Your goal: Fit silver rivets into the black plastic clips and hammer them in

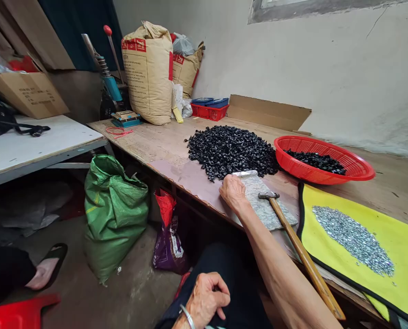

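Note:
My left hand [209, 294], with a silver bangle at the wrist, rests curled over my dark trouser leg; no object shows in it. My right hand [234, 192] is closed at the left side of a grey stone slab [260, 201], its fingertips hidden, so whatever it may hold cannot be made out. A metal bar [245, 173] lies along the slab's far edge. Across the slab's right part lies a hammer [293, 233] with a wooden handle. Just beyond is a big heap of small black parts [233, 148].
Right of the heap, a red plastic basket [357, 167] holds more black parts. Small shiny metal pieces [354, 237] lie on a yellow cloth [399, 242]. Left of the wooden table stand a green sack [116, 214] and a purple bag [169, 249]. A hand press [111, 84] stands behind.

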Demonstrator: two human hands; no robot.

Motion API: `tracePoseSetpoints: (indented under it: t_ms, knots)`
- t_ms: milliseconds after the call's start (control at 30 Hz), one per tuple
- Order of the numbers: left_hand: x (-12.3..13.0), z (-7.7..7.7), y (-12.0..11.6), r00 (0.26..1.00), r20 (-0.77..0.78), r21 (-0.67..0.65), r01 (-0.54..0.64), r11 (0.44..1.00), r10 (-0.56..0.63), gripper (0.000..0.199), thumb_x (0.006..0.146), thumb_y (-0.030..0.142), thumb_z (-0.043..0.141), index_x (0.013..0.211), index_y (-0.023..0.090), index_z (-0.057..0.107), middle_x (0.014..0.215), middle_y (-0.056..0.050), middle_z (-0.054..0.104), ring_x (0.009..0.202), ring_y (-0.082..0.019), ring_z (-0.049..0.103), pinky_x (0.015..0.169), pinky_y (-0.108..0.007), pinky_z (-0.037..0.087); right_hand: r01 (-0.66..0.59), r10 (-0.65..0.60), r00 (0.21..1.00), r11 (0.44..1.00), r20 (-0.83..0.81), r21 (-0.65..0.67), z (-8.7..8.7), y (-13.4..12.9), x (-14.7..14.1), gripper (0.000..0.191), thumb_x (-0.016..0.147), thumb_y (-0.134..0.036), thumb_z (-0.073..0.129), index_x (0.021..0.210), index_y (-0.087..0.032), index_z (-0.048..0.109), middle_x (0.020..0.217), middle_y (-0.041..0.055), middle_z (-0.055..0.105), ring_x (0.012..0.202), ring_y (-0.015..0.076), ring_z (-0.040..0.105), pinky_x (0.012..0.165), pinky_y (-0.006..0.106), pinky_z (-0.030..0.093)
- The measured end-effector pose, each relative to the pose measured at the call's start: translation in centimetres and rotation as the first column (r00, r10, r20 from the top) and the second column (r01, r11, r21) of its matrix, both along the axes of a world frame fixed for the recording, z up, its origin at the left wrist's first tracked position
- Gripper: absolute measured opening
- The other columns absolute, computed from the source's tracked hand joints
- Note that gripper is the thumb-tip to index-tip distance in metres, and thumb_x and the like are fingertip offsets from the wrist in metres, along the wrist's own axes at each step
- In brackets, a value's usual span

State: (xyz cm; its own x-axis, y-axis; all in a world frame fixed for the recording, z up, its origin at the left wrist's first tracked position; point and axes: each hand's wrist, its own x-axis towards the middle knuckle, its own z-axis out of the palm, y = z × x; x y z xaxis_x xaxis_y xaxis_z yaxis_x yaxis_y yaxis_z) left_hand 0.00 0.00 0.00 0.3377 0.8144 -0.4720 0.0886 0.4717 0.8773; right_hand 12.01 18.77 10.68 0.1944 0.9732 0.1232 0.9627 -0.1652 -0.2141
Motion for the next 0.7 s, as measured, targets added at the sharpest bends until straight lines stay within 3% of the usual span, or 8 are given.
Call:
tracePoseSetpoints:
  t_ms: [300,533,700]
  knots:
    - [-0.2,-0.7,0.2,1.0,0.024,-0.048,-0.015,0.999,0.016,0.003,0.052,0.012,0.054,0.051,0.015,0.054,0.042,0.005,0.049,0.034,-0.011,0.052,0.033,-0.017,0.028,-0.04,0.041,0.999,0.999,-0.031,0.022,-0.6,2.7,0.2,0.029,0.088,-0.034,0.051,0.108,-0.015,0.056,0.107,0.0066,0.059,0.095,0.0186,0.057,0.083,0.04,0.045]
    - [-0.3,-0.8,0.4,0.996,0.079,-0.091,-0.042,0.995,0.05,0.002,0.05,0.013,0.055,0.05,0.015,0.055,0.041,0.003,0.052,0.033,-0.011,0.051,0.032,-0.018,0.031,-0.059,0.068,0.99,0.995,-0.122,0.076,-0.8,1.2,0.7,0.033,0.079,-0.012,0.048,0.111,-0.011,0.056,0.098,0.0124,0.063,0.096,0.0229,0.056,0.081,0.031,0.039]
    - [-0.2,-0.6,0.2,0.994,0.096,-0.077,-0.051,0.996,0.058,0.001,0.05,0.014,0.055,0.05,0.014,0.056,0.042,0.002,0.053,0.033,-0.012,0.052,0.032,-0.018,0.031,-0.057,0.089,0.969,0.988,-0.232,0.141,-1.2,-0.4,1.1,0.033,0.074,-0.014,0.049,0.105,-0.012,0.058,0.092,0.0106,0.064,0.09,0.0226,0.057,0.077,0.03,0.038]
